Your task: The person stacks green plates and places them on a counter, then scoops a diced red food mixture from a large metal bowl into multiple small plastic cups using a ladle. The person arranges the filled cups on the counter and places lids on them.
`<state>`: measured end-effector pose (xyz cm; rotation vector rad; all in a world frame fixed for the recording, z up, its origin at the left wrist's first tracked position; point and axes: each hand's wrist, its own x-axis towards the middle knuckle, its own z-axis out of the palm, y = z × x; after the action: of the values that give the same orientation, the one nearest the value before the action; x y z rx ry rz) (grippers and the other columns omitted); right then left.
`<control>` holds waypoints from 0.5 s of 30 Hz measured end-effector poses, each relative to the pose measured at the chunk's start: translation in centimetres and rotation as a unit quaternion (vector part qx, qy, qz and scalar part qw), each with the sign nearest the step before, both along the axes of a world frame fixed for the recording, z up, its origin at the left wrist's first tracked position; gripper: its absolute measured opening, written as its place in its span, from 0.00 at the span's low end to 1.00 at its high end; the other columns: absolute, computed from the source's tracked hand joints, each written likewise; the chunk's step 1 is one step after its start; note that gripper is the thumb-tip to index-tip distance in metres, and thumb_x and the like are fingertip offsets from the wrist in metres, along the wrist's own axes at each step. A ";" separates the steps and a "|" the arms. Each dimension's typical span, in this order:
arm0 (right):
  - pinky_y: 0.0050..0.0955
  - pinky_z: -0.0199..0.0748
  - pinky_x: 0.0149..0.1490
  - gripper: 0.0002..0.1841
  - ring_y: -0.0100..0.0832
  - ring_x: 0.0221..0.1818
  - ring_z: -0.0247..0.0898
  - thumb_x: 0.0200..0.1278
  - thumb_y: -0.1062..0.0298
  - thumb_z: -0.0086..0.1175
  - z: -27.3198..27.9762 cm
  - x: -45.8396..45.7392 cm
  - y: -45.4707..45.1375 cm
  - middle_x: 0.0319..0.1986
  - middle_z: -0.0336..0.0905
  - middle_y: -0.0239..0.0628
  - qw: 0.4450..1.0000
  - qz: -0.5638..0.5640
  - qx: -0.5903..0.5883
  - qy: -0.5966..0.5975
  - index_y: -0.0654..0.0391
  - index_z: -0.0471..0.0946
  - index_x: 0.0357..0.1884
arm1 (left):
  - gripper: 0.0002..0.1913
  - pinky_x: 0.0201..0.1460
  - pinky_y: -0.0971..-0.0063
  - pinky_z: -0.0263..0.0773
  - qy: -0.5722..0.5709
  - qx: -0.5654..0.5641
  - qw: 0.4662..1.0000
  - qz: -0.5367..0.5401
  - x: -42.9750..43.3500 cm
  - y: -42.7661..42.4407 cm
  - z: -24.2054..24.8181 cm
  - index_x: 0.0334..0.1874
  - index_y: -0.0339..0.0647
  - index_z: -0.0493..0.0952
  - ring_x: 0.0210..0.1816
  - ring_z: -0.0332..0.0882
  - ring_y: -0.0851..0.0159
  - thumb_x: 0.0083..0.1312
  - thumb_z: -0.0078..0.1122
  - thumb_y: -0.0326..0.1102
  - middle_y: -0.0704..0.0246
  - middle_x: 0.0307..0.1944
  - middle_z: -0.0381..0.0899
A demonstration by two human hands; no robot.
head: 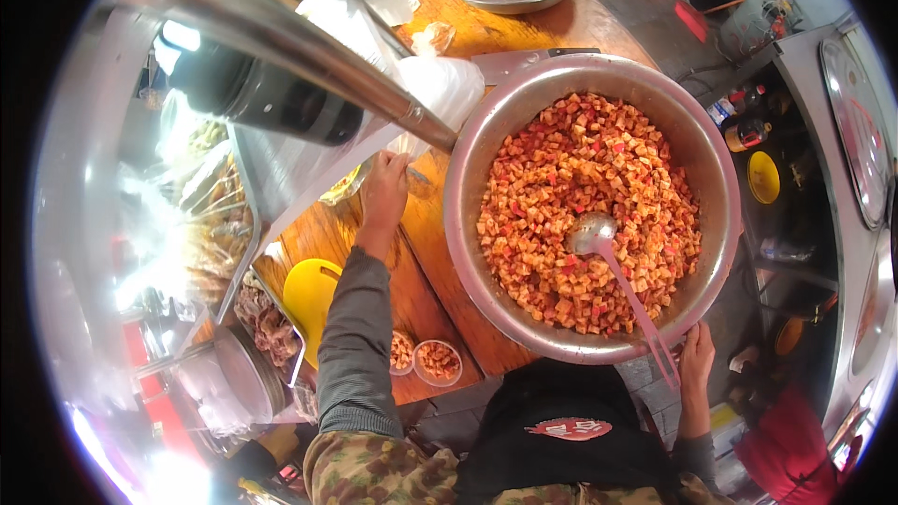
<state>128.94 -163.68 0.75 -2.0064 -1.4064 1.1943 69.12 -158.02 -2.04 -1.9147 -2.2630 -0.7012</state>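
Note:
A large metal basin (468,280) full of red-seasoned diced food (589,154) stands before me, overhanging the wooden table's edge. In it rests a metal ladle (593,233), its pink handle leaning over the near rim. My right hand (697,358) grips that rim from outside, just right of the handle. My left hand (384,186) is left of the basin with its fingers drawn together, at thin clear plastic (409,146) under a metal pole. Whether the fingers pinch the plastic I cannot tell. Beside the left wrist is a clear container (342,186) with something yellow.
Two small clear cups (438,362) of diced food sit at the table's (428,280) near edge. A yellow board (309,301) lies left. Behind the basin are a cleaver (508,64) and a bowl of red soup (515,7). A metal pole (316,49) slants across the upper left.

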 end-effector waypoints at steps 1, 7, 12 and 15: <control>0.24 0.71 0.25 0.17 0.24 0.20 0.74 0.80 0.62 0.41 0.0 0.2 0.0 0.29 0.78 0.37 1.000 0.003 0.004 -0.010 0.64 0.75 0.55 | 0.07 0.39 0.60 0.74 -0.007 -0.011 1.000 0.023 0.4 -1.5 0.8 0.45 0.47 0.81 0.39 0.79 0.52 0.67 0.56 0.29 0.64 0.39 0.76; 0.23 0.71 0.26 0.17 0.23 0.20 0.74 0.78 0.62 0.43 0.1 0.8 0.2 0.34 0.80 0.38 1.000 0.002 0.006 0.014 0.63 0.75 0.58 | 0.08 0.40 0.60 0.74 0.003 -0.038 0.997 0.063 2.5 -9.4 5.9 0.45 0.46 0.80 0.40 0.78 0.52 0.66 0.59 0.31 0.63 0.39 0.76; 0.21 0.71 0.26 0.17 0.22 0.21 0.73 0.78 0.63 0.44 0.5 0.5 0.2 0.35 0.80 0.36 0.999 -0.004 -0.007 0.037 0.63 0.75 0.58 | 0.08 0.55 0.58 0.69 0.116 -0.061 0.991 -0.007 4.9 -10.8 8.8 0.41 0.43 0.85 0.54 0.75 0.57 0.61 0.62 0.34 0.69 0.48 0.82; 0.21 0.71 0.27 0.17 0.21 0.23 0.73 0.77 0.64 0.45 0.5 0.6 -0.1 0.34 0.79 0.36 0.999 0.003 0.014 0.045 0.63 0.75 0.58 | 0.10 0.55 0.62 0.71 0.085 -0.016 0.994 -0.060 4.1 -8.7 9.0 0.44 0.39 0.83 0.54 0.74 0.53 0.61 0.61 0.31 0.65 0.48 0.82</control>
<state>129.51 -163.75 1.20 -1.9063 -1.3801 1.2434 73.20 -166.74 7.01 -2.0529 -2.0858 -0.4954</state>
